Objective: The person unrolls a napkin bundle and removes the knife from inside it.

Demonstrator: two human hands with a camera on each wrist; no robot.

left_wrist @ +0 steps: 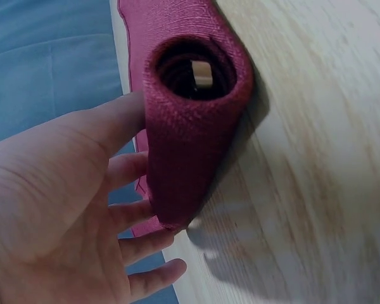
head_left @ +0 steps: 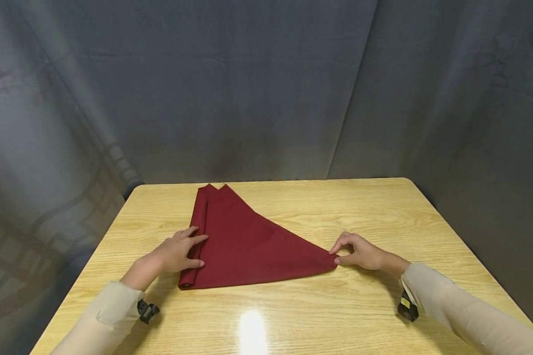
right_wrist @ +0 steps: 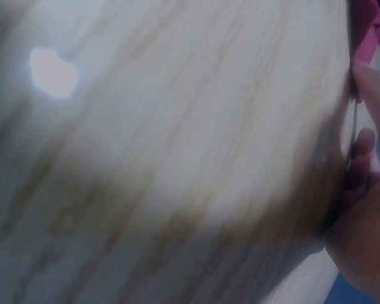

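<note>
A dark red cloth napkin [head_left: 248, 241] lies folded into a triangle on the wooden table [head_left: 360, 207]. Its left edge is rolled into a tube [head_left: 201, 207]. My left hand [head_left: 199, 251] rests on the near part of that roll with fingers stretched over it and the thumb across the near end. In the left wrist view the roll's open end [left_wrist: 190, 145] stands against my thumb and fingers [left_wrist: 130, 174]. My right hand [head_left: 335, 256] pinches the napkin's right corner between thumb and forefinger. The right wrist view shows only fingers [right_wrist: 367, 221] and a sliver of red cloth [right_wrist: 367, 25].
A grey curtain [head_left: 266, 88] hangs behind and beside the table. The table's left edge [head_left: 93, 261] is close to my left arm. A light glare spot [head_left: 251, 330] lies on the near tabletop. Small black cameras sit on both wrists [head_left: 147, 310].
</note>
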